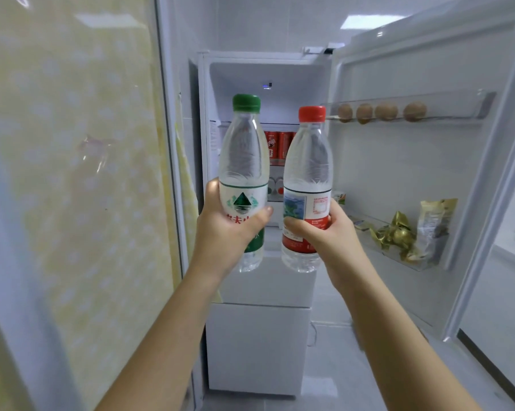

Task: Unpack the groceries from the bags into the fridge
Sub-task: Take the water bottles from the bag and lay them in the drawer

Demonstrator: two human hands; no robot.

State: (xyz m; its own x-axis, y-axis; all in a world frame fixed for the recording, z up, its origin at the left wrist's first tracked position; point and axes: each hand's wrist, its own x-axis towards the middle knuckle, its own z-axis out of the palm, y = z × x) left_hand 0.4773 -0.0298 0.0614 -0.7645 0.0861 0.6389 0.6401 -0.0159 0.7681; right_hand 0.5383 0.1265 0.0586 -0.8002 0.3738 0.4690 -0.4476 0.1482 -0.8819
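Note:
My left hand [223, 232] grips a clear water bottle with a green cap [244, 161] around its label, held upright. Beside it, my right hand [324, 235] grips a clear water bottle with a red cap [308, 170], also upright. Both bottles hang in the air in front of the open fridge [265, 66]. Behind them, red cans [277, 143] stand on an inner shelf. The lower shelves are mostly hidden by the bottles.
The fridge door [428, 173] stands open to the right. Its upper rack holds several brown eggs [383, 111]; a lower rack [398, 256] holds gold-wrapped sweets [398, 235] and a packet [434, 223]. A yellow patterned panel [72, 173] fills the left. White drawers [256, 345] sit below.

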